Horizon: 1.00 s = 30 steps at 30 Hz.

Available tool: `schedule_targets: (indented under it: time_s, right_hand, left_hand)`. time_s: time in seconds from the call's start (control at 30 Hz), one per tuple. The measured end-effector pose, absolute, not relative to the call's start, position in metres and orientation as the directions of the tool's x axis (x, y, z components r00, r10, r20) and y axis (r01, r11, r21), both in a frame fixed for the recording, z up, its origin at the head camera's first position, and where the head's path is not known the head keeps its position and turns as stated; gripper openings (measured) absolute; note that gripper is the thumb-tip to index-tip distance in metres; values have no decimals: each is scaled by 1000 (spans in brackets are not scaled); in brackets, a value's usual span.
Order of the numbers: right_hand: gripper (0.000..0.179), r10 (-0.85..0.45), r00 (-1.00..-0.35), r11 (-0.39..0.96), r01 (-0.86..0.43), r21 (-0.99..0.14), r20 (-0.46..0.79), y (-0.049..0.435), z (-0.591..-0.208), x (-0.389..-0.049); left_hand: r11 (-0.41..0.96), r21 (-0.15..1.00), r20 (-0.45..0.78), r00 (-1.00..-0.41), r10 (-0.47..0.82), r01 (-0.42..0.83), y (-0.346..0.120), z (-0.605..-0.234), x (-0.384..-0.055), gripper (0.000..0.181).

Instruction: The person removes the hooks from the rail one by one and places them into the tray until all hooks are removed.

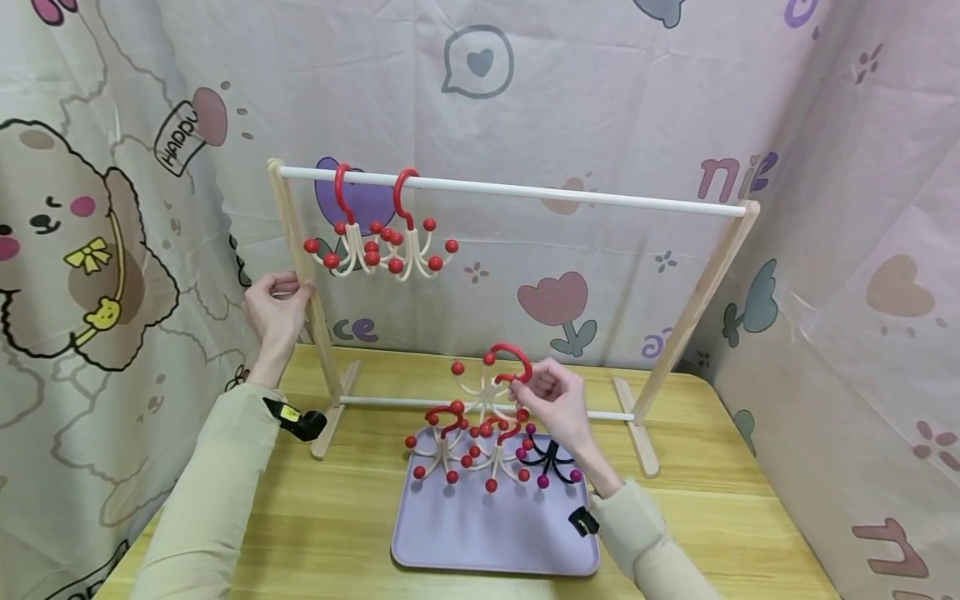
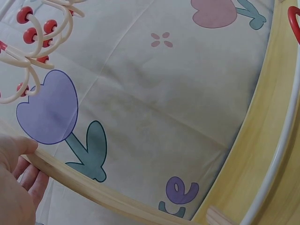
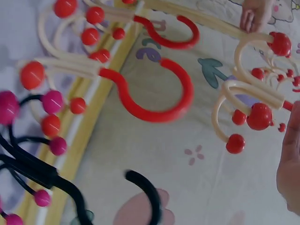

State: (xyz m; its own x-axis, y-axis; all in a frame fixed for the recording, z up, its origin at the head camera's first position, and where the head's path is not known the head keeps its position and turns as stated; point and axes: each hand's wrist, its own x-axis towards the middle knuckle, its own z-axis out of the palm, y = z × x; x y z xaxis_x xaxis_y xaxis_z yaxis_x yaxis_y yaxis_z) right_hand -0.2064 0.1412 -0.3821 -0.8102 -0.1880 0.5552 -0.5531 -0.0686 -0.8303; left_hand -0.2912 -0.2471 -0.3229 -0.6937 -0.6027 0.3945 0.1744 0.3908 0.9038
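Note:
My left hand (image 1: 276, 310) grips the left wooden post (image 1: 321, 337) of a hanging rack; in the left wrist view its thumb and fingers lie on either side of the post. With thumb and fingers, my right hand (image 1: 558, 404) pinches the red hook of a cream multi-arm hanger (image 1: 489, 402) tipped with red balls. That hanger is held up above the far edge of a lilac tray (image 1: 495, 533). On the tray lie two like hangers (image 1: 442, 450) and a black hanger (image 1: 551, 457) with magenta balls. Two more red-hooked hangers (image 1: 411, 246) hang from the rack's white top bar (image 1: 555, 192), toward its left end.
The rack stands on a wooden table (image 1: 720, 500), with a white lower bar (image 1: 405, 402) behind the tray. Its right post (image 1: 693, 312) leans over a wooden foot (image 1: 637, 429). A printed curtain (image 1: 480, 117) surrounds the table at the back and sides.

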Motion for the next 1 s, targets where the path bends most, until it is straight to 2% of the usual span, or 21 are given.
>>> schedule_targets:
  time_s: [0.4,0.7,1.0]
  right_hand:
    - [10,-389,-734,-62,-582,-811,557,133,-417,-189]
    - [10,-445,-749,-23,-538,-842,491,124,-431,-182]
    - [7,-549,-709,-9,-526,-851,443,109,-448,-176]
  left_hand:
    - [404,899,402,-687,-606,169,-248,-325,-292,30]
    - [404,898,406,-678,-612,173,-246,-324,-291,29]
    - [404,901,397,-683,-613,161,-246,-324,-292,31]
